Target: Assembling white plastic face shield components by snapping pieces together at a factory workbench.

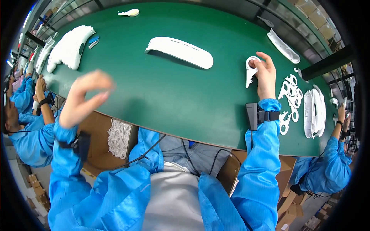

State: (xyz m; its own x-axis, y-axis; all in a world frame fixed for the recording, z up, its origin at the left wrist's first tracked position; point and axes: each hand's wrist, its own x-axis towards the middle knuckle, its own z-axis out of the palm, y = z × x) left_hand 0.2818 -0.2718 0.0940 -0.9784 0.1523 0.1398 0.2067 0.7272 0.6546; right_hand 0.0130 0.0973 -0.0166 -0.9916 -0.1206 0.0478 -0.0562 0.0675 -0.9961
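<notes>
My right hand (266, 75) pinches a white plastic ring-shaped part (249, 73) with a narrow tail, just above the right of the green table. My left hand (86, 96), blurred by motion, is raised over the table's near left edge, thumb and fingers apart with nothing between them. Between the hands, farther back, a long curved white plastic shell (181, 52) lies on the table. Several loose ring-shaped parts (291, 94) are heaped right of my right hand.
White shells are stacked at far left (69, 48) and right (314, 111). Another shell (283, 46) lies at back right, a small white part (129, 13) at the back. Below the table's edge, a cardboard box (101, 148) holds white rings. Co-workers (27, 127) sit on both sides.
</notes>
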